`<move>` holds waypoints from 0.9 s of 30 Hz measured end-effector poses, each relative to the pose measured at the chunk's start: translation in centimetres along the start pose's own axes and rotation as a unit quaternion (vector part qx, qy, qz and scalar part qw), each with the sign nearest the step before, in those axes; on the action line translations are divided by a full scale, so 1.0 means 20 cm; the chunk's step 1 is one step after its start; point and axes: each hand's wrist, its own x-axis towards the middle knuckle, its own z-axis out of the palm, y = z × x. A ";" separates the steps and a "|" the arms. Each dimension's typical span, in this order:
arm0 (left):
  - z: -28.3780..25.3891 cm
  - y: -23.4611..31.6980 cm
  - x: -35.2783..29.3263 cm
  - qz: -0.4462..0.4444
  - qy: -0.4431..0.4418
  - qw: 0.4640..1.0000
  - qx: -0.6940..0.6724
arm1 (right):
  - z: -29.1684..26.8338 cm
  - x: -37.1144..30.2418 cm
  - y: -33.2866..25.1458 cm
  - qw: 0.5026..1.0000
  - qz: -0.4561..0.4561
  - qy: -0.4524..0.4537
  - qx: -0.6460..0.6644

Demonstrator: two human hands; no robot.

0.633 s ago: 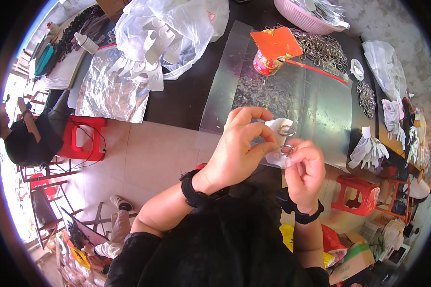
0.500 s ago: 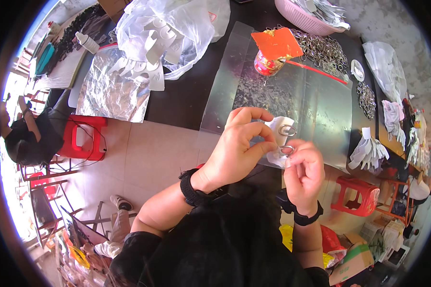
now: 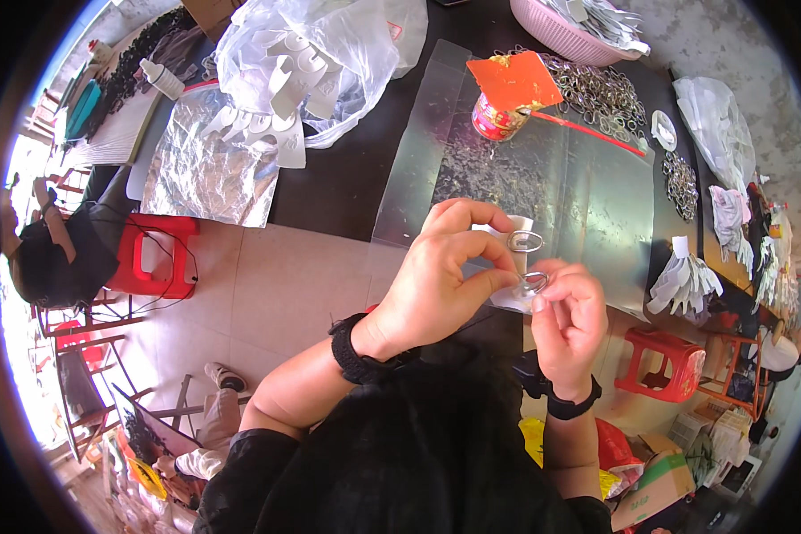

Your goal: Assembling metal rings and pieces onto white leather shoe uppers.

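Above the near edge of the table, my left hand [image 3: 443, 278] is closed with thumb and forefinger pinching a white strip [image 3: 520, 260]. Two oval metal rings are at this strip: an upper ring [image 3: 526, 250] around its upper part, and a lower ring [image 3: 535, 283] between my two hands. My right hand [image 3: 571, 311] pinches the lower ring at its right side. Whether the lower ring is threaded onto the strip cannot be made out, as fingers hide part of it.
A red tin [image 3: 497, 122] topped by an orange card [image 3: 518, 81] stands on a clear sheet [image 3: 587, 205]. Behind it lies a heap of metal rings [image 3: 601, 100]. A plastic bag [image 3: 356, 89] of white pieces sits at left, a pink basket [image 3: 561, 36] at the back.
The white strip has turned, so that it looks narrower, and the upper ring has shifted slightly left. My right hand has moved a little right and down.
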 end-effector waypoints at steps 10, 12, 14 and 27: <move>-0.05 0.08 0.02 0.045 0.004 0.996 0.080 | -0.03 0.03 -0.01 0.996 -0.016 -0.059 0.072; -0.06 0.10 0.03 0.061 0.006 0.993 0.097 | -0.03 0.04 -0.02 0.994 -0.033 -0.080 0.071; -0.06 0.11 0.04 0.075 0.023 0.989 0.126 | -0.02 0.06 -0.02 0.993 -0.033 -0.083 0.072; -0.03 0.03 0.00 -0.014 0.003 0.998 0.062 | -0.04 0.06 -0.01 0.991 -0.012 -0.107 0.082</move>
